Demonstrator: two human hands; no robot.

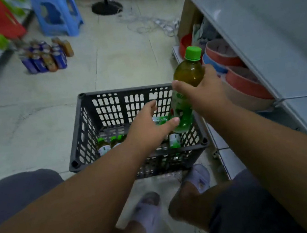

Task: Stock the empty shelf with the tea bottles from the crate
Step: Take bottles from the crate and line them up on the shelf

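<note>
While right hand (202, 92) grips, bottle (186, 90) above crate (85, 137)

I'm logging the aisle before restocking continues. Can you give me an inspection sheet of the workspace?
Surface: tiled floor, bare around the crate.
Job's things: black crate on the floor with several tea bottles left inside; one tea bottle lifted above it; grey shelf to the right.
Clutter: group of cans on the floor, blue stool.
Grippers: right hand wrapped around the lifted bottle; left hand open over the crate.
Cables: white cords loose on the floor.
Surroundings: stacked basins under the shelf.
</note>
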